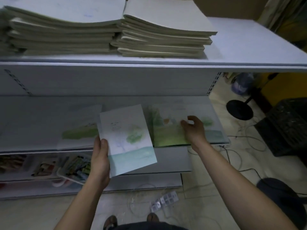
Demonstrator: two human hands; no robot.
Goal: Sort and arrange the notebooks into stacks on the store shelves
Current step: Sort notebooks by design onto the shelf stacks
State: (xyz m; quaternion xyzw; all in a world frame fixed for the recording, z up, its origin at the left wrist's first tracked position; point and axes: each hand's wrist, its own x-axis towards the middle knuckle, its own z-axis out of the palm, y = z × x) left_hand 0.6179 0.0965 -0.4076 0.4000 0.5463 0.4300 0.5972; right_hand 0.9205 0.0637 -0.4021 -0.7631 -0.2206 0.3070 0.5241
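The left hand (99, 161) grips a notebook (127, 140) by its left edge before the middle shelf (41, 123), while the right hand (193, 128), fingers loosely spread, rests on the stack (167, 130) at the shelf's right end.

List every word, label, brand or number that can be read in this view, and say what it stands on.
None can be read.
Held notebook in the left hand: faint dark marks on the cover, too blurred to read.
Notebook under the right hand on the middle shelf: faint lines near the top, too blurred.
Top-shelf stacks: plain covers with no print; a faint blue scribble on the left one, not legible.
Lower-shelf packets: print too small.
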